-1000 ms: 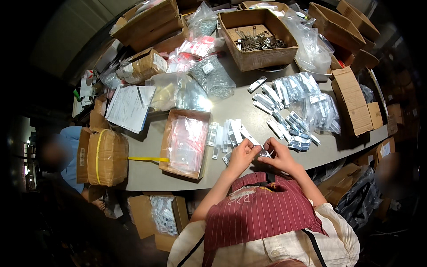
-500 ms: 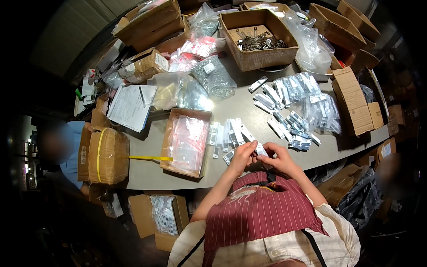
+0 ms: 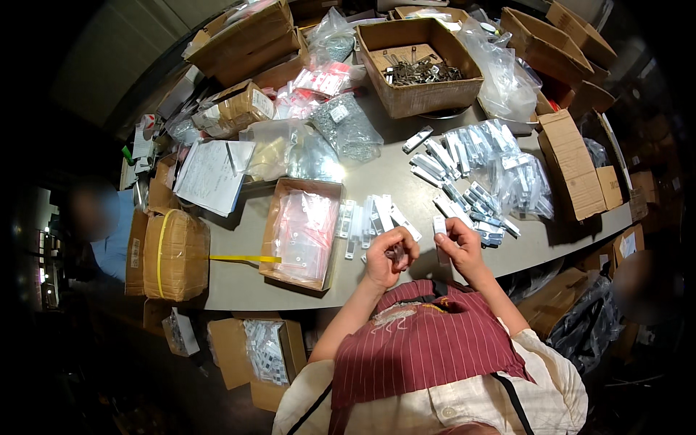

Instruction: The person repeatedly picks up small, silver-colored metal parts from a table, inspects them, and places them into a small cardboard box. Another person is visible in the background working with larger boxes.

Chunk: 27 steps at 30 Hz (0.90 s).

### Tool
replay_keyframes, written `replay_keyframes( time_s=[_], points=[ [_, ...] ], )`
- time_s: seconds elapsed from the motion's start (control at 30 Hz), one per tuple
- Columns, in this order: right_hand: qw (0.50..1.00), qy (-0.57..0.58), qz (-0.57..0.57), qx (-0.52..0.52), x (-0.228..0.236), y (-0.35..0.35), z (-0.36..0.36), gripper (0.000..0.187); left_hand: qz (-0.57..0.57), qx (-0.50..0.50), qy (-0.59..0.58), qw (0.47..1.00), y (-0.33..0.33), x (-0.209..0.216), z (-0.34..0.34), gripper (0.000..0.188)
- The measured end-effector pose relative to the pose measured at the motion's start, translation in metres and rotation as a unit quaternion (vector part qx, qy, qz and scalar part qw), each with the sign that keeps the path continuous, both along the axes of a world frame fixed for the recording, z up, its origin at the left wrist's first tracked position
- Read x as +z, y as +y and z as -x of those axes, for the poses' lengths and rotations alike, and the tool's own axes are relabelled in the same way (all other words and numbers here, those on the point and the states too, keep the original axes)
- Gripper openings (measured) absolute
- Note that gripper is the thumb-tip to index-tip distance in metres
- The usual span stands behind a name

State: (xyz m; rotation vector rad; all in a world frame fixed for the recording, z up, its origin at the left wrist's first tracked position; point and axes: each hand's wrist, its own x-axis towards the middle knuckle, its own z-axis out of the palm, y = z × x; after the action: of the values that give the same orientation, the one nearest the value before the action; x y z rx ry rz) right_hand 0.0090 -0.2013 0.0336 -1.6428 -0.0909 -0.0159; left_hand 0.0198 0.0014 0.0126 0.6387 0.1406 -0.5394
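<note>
Between the thumb and fingers of my right hand (image 3: 462, 250) is a narrow white strip-shaped part (image 3: 439, 233), its long side pointing away from me. My left hand (image 3: 390, 255) is curled just to the left, apart from that part; what its fingers close on is too small to make out. Beyond my left hand lies a loose group of white and grey strip parts (image 3: 377, 217). More strip parts (image 3: 457, 206), grey with white ends, lie in rows past my right hand, and others are in clear bags (image 3: 523, 185).
Left of the parts, a shallow cardboard box (image 3: 337, 239) holds clear red-edged bags. A taped carton (image 3: 175, 254) stands at the left edge, a yellow strap (image 3: 239, 258) reaching from it. At the back, an open box (image 3: 417, 98) holds metal pieces. Another person (image 3: 112, 232) is at far left.
My hands, together on the white part before, have separated. The part now stays in my right hand alone, while my left hand has drawn slightly left with its fingers curled.
</note>
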Motion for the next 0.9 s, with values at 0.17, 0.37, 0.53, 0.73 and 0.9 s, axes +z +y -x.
replay_keyframes(
  time_s=[0.17,0.37,0.53,0.73,0.9],
  points=[
    [0.991,-0.035,0.124,0.042,0.013,0.007,0.0,0.024,-0.008,-0.04,0.08,0.996,-0.01,0.013,0.004,0.03],
    [0.984,-0.032,0.165,0.055,0.007,0.006,0.001,0.03,-0.227,-0.074,-0.095,0.966,-0.016,-0.006,0.004,0.032],
    [0.997,0.02,0.061,0.043,0.004,0.01,0.005,0.024,-0.286,-0.007,-0.147,0.947,-0.018,-0.004,0.008,0.031],
    [0.959,0.163,-0.224,-0.057,0.007,0.006,-0.007,0.019,-0.149,0.089,-0.141,0.975,-0.005,0.001,0.001,0.029],
    [0.919,0.264,-0.264,-0.129,0.001,0.01,-0.013,0.025,0.016,0.001,0.069,0.997,-0.007,0.02,0.003,0.033]
  ],
)
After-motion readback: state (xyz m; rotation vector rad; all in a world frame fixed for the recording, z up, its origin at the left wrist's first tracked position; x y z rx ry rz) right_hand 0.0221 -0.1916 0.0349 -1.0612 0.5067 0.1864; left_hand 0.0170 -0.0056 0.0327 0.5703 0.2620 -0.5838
